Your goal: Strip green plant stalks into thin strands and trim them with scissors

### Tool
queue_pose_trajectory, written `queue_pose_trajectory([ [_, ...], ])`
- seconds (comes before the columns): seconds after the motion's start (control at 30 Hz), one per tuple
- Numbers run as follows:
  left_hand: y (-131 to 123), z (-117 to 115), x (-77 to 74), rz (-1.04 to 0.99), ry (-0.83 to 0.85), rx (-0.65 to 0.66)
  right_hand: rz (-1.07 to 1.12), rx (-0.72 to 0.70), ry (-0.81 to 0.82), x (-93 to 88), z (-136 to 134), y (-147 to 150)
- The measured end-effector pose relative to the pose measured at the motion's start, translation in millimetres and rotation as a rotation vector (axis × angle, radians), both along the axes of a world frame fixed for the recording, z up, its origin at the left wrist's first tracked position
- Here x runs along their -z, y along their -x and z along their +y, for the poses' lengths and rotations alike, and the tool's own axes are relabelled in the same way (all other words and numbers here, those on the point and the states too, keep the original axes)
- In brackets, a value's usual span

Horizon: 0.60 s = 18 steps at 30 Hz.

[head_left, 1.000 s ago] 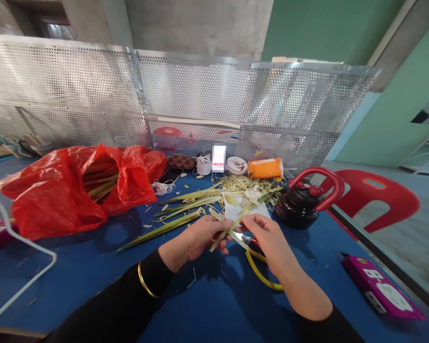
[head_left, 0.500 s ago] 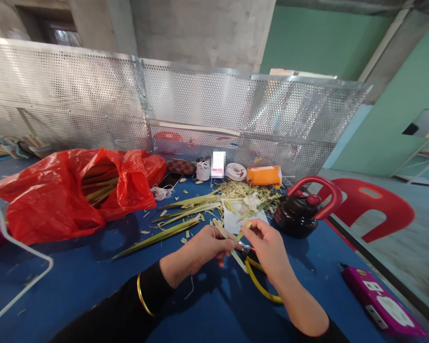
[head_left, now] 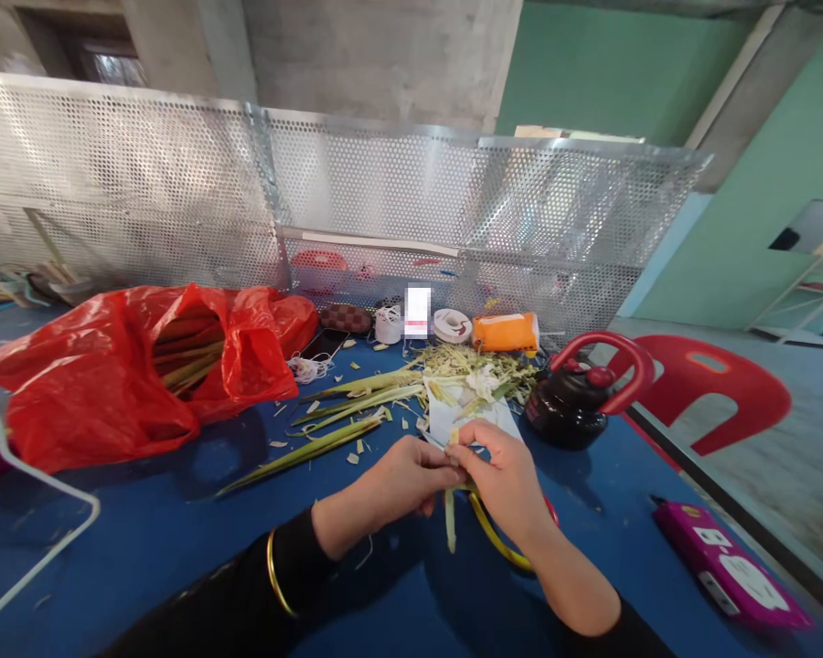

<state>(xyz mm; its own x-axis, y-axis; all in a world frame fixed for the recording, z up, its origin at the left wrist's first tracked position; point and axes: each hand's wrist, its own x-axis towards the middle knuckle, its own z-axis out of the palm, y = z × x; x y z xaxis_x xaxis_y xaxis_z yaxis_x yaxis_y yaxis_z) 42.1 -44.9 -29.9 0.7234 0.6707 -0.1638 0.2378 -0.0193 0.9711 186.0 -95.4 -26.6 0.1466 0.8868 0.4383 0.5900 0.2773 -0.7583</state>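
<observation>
Head view. Your left hand [head_left: 408,480] and right hand [head_left: 504,475] meet above the bench [head_left: 357,608], each pinching the strip [head_left: 451,525] between thumb and fingers. The strip is at both sets of fingertips, neither hand nearer; its free end points toward the bench's near edge. A yellow handle [head_left: 492,541] lies just right of that end, partly hidden by your right hand, the closest obstruction. Toward the far edge: paper [head_left: 443,416] and clippings [head_left: 445,358]. Leaves [head_left: 336,439] lie left; the kettle [head_left: 566,416] stands near the right edge.
</observation>
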Motion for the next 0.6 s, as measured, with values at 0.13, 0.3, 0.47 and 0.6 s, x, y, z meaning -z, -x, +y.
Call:
queue_pose_trajectory([
  [0.13, 0.2, -2.8, -4.6, -0.027, -0.045, 0.022, -0.073, 0.045, -0.096, 5.6, -2.6, 5.0],
  [0.3, -0.7, -3.4, -3.9, 0.018, -0.111, 0.046, -0.187, 0.057, -0.260, 9.7, -3.1, 11.1],
  [0.47, -2.4, -0.2, -0.5, -0.111, 0.048, -0.039, -0.224, 0.085, -0.293, 5.5, 1.6, 1.6],
  [0.6, -1.6, 2.3, -5.0, -0.218, 0.264, -0.133, 0.051, 0.312, -0.198, 1.2, 4.8, -15.3],
])
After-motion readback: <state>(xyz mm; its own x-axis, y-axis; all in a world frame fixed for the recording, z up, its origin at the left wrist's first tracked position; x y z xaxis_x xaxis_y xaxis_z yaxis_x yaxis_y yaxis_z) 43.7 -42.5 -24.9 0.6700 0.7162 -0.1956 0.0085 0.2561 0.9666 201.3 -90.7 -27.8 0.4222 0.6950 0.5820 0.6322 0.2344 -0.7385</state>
